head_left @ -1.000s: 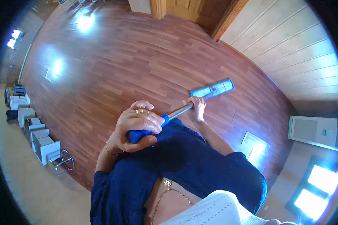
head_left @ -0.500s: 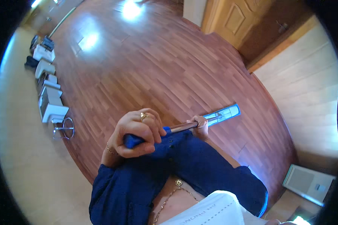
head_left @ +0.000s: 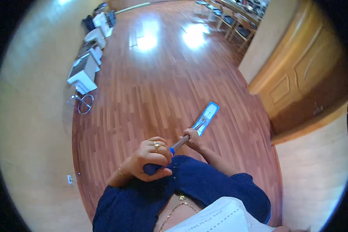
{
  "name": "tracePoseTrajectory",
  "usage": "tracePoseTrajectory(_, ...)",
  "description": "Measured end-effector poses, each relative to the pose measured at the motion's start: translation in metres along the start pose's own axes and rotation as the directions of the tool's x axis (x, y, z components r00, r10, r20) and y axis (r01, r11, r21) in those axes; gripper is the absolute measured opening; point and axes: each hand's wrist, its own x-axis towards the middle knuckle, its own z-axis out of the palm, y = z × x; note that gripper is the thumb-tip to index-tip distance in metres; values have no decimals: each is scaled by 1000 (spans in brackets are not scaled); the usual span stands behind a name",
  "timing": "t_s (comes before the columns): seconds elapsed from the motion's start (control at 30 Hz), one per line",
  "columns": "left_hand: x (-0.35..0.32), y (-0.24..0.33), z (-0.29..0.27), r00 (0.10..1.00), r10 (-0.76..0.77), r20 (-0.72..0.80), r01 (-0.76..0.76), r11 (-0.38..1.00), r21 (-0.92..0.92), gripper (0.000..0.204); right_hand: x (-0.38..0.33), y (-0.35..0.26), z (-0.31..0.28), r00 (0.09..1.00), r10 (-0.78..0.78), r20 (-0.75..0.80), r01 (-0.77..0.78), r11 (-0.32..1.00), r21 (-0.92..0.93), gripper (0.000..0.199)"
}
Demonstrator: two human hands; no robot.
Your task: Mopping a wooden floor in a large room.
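Observation:
A flat mop with a light blue, white-topped head [head_left: 208,116] lies on the wooden floor, ahead and a little right of my body. Its metal pole [head_left: 180,143] slants back toward me and ends in a dark blue grip. My left hand [head_left: 152,157], with a gold ring and bracelet, is wrapped round that grip near my chest. Lower on the pole, my right hand [head_left: 192,138] has its fingers closed about the shaft. Part of the mop head's lower end is hidden behind this hand.
Along the left wall stand white box-like items [head_left: 82,75], a round chrome stand [head_left: 81,104] and a dark bag-like thing. A wooden door [head_left: 303,73] is on the right. Chairs [head_left: 241,31] and a long table are at the far right. Light glares off the wood-plank floor [head_left: 143,100].
My view has turned to the right, bringing the chairs and table into sight. The mop head now points more ahead, less to the right. Both hands keep their hold on the mop.

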Motion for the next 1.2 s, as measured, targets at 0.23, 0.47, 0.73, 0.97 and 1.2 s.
tracePoseTrajectory(0.23, -49, -4, 12, 973, -6, -231, 67, 963, 261, 22, 66, 25, 66, 919, -214, 332, 216, 976, 31, 32)
tracePoseTrajectory(0.47, -80, 31, -7, 958, 27, -284, 97, 906, 413, 26, 90, -12, 132, 767, -329, 551, 275, 944, 181, 18)
tracePoseTrajectory(0.73, -141, 70, -73, 900, 68, -430, 134, 896, 424, 36, 78, -95, 179, 778, -314, 545, 206, 946, 251, 18)
tracePoseTrajectory(0.97, -190, 54, -101, 720, 38, -693, 36, 995, 92, 48, 72, -119, 177, 760, -282, 586, 305, 950, 61, 25)
tracePoseTrajectory(1.2, -188, -30, -107, 694, -226, -684, 64, 965, -254, 39, 42, -63, 163, 944, -8, 330, 32, 997, -68, 24)
